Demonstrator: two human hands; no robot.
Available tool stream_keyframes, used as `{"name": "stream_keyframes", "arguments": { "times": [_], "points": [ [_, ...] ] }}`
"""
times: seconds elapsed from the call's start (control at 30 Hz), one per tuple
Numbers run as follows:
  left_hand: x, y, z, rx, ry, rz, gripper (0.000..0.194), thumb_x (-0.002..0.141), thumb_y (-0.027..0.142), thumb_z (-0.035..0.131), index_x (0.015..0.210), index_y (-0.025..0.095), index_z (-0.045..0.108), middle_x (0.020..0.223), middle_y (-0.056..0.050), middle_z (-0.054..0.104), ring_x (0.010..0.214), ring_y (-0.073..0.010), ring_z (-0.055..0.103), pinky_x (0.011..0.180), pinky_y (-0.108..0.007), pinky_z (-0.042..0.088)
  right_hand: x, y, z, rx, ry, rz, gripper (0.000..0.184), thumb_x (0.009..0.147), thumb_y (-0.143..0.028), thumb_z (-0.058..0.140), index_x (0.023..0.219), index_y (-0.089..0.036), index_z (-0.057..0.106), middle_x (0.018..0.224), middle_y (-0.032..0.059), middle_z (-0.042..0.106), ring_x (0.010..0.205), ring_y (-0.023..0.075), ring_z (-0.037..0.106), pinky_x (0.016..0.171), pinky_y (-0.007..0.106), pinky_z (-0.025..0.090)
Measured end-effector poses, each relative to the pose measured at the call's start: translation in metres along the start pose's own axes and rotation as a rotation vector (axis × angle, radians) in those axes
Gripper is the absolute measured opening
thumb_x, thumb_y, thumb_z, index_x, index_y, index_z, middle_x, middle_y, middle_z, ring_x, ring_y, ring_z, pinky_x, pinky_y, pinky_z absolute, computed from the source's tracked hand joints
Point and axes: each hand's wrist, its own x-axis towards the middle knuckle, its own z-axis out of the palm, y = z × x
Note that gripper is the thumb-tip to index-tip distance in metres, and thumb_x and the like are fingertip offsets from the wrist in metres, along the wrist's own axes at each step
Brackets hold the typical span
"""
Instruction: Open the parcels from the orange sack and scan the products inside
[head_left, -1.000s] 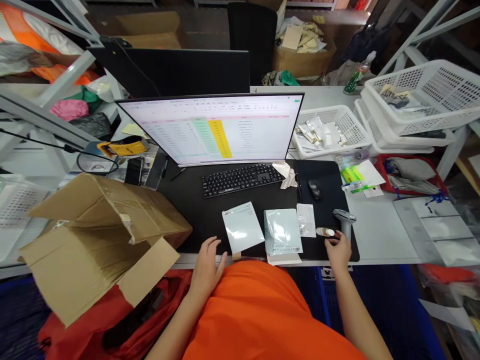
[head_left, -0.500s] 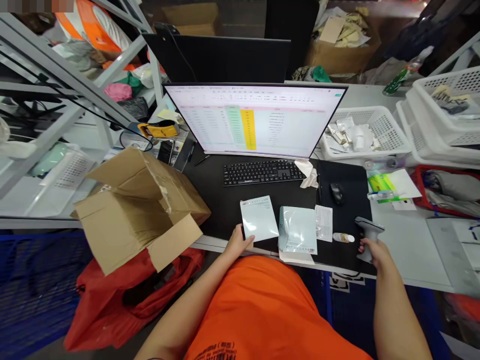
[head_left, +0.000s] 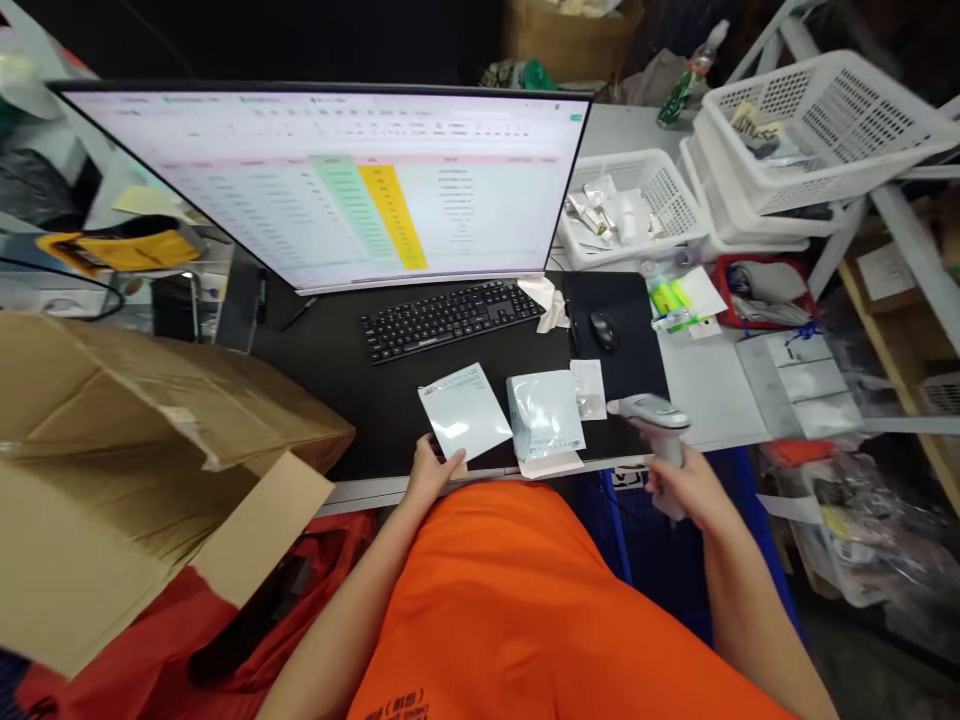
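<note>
In my left hand (head_left: 433,474) is the lower left corner of a flat pale blue packet (head_left: 463,412), gripped between thumb and fingers at the desk's front edge. My right hand (head_left: 686,483) is wrapped round the handle of a grey and white barcode scanner (head_left: 654,410), raised at the right end of the black desk mat. Between the hands lies a second pale blue packet (head_left: 546,415), puffy and shiny, with a white flap toward me. Beside it is a small clear packet (head_left: 589,388). The small bottle near the scanner's head is mostly hidden.
An open cardboard box (head_left: 172,400) stands at the left, over a red bag (head_left: 330,540). Behind the packets are a keyboard (head_left: 454,318), a mouse (head_left: 602,330) and a large monitor (head_left: 337,190). White baskets (head_left: 637,245) with small items fill the back right.
My right hand has lifted the scanner off the mat and turned its head leftward. The left hand keeps its grip on the packet. The view has shifted to the right.
</note>
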Motion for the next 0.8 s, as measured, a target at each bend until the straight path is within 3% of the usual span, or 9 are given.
{"name": "stream_keyframes", "arguments": {
  "times": [0.17, 0.4, 0.63, 0.8],
  "points": [
    [0.005, -0.005, 0.003, 0.003, 0.017, 0.024, 0.075, 0.075, 0.042, 0.080, 0.133, 0.010, 0.043, 0.126, -0.020, 0.059, 0.107, -0.0303, 0.067, 0.092, -0.046, 0.059, -0.038, 0.015, 0.032, -0.183, -0.169, 0.142, 0.047, 0.069, -0.040, 0.071, 0.108, -0.018, 0.059, 0.053, -0.0059, 0.056, 0.045, 0.0154, 0.056, 0.042, 0.025, 0.041],
    [0.008, -0.011, 0.005, 0.048, 0.016, 0.058, 0.075, 0.077, 0.044, 0.079, 0.134, 0.010, 0.045, 0.124, -0.020, 0.061, 0.098, -0.0283, 0.070, 0.088, -0.045, 0.060, -0.043, 0.018, 0.036, -0.138, -0.169, 0.210, 0.048, 0.064, -0.039, 0.066, 0.107, -0.017, 0.056, 0.050, -0.0071, 0.053, 0.041, 0.0148, 0.051, 0.040, 0.026, 0.038],
    [0.008, -0.014, 0.005, 0.008, -0.020, 0.058, 0.078, 0.077, 0.045, 0.079, 0.137, 0.009, 0.043, 0.124, -0.019, 0.061, 0.093, -0.0246, 0.070, 0.088, -0.041, 0.059, -0.046, 0.008, 0.042, -0.146, -0.119, 0.191, 0.045, 0.062, -0.045, 0.062, 0.098, -0.020, 0.054, 0.049, -0.0075, 0.052, 0.039, 0.0150, 0.051, 0.041, 0.026, 0.037],
    [0.003, -0.010, 0.005, -0.007, -0.024, 0.040, 0.078, 0.077, 0.044, 0.081, 0.136, 0.009, 0.044, 0.128, -0.020, 0.058, 0.090, -0.0225, 0.069, 0.087, -0.039, 0.059, -0.041, -0.025, 0.056, -0.187, -0.174, 0.053, 0.044, 0.065, -0.052, 0.066, 0.093, -0.022, 0.050, 0.053, -0.0062, 0.056, 0.044, 0.0170, 0.056, 0.043, 0.028, 0.042]
  ]
}}
